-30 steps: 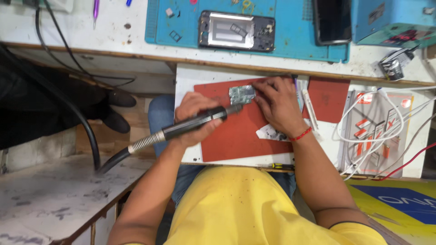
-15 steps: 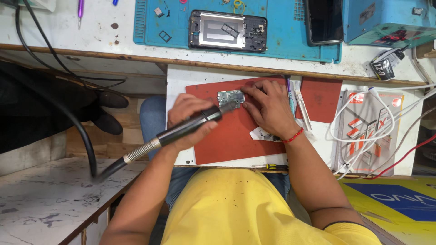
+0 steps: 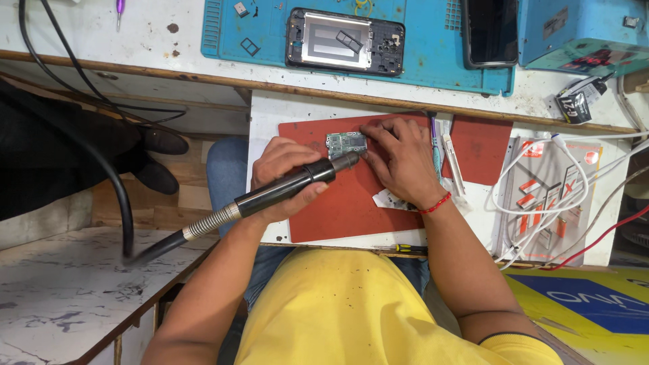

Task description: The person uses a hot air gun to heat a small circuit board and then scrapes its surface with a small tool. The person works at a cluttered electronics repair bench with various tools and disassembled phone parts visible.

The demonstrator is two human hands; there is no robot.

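Resting circuit board (image 3: 347, 143) against right fingertips (image 3: 368, 135)

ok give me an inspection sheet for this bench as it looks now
surface: red mat on a white board.
job's things: circuit board on the mat; black hot-air handpiece, nozzle at the board.
clutter: phone frame on blue mat; tweezers.
grippers: left hand grips the handpiece; right hand steadies the board.
cables: white leads; black hose.
surroundings: another person's black shoes.
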